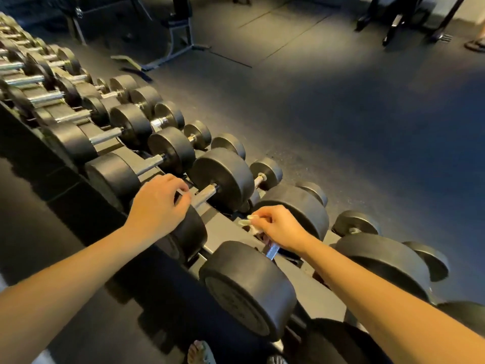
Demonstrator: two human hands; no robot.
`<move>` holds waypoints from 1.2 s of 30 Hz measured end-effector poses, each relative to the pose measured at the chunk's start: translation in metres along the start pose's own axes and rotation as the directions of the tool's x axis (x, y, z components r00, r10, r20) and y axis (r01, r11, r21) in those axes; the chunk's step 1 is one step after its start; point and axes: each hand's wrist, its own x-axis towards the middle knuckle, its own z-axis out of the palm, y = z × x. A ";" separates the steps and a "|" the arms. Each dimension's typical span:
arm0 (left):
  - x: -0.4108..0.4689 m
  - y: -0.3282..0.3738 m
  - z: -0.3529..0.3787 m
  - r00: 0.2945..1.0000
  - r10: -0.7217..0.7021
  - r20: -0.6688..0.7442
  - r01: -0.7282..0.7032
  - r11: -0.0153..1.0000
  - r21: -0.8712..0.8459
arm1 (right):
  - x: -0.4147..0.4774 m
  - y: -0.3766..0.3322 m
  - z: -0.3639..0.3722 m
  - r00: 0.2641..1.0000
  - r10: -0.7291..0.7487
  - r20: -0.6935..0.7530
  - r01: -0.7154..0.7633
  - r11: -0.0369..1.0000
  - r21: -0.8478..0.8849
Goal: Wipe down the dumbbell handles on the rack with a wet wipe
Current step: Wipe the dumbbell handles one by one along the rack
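Note:
A long rack (223,227) of black round-headed dumbbells with chrome handles runs from far left to near right. My left hand (160,203) rests curled on the head of one dumbbell, fingertips beside its chrome handle (206,195); whether it grips anything I cannot tell. My right hand (278,228) is closed on a small white wet wipe (253,227) over the handle (273,252) of the neighbouring dumbbell, whose near head (249,287) sits below my wrist. That handle is mostly hidden by the hand.
Dark rubber gym floor (341,114) spreads to the right of the rack. A bench frame (181,35) stands at the top centre, machine legs (399,19) at the top right. A second, lower row of smaller dumbbells (265,172) lines the rack's floor side. My sandalled feet (200,353) show at the bottom.

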 end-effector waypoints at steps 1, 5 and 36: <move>0.003 -0.007 -0.002 0.999 -0.027 -0.021 0.027 1.000 -0.011 | 0.007 -0.006 0.003 0.999 0.033 -0.010 -0.033 0.999 0.028; 0.015 -0.028 0.001 0.969 -0.247 -0.024 0.243 0.965 -0.101 | 0.039 -0.018 0.022 0.996 0.087 -0.001 -0.086 0.993 0.076; 0.015 -0.038 0.019 0.843 -0.536 0.050 0.525 0.797 -0.300 | 0.182 -0.102 0.085 0.662 -0.244 0.709 0.555 0.795 -0.245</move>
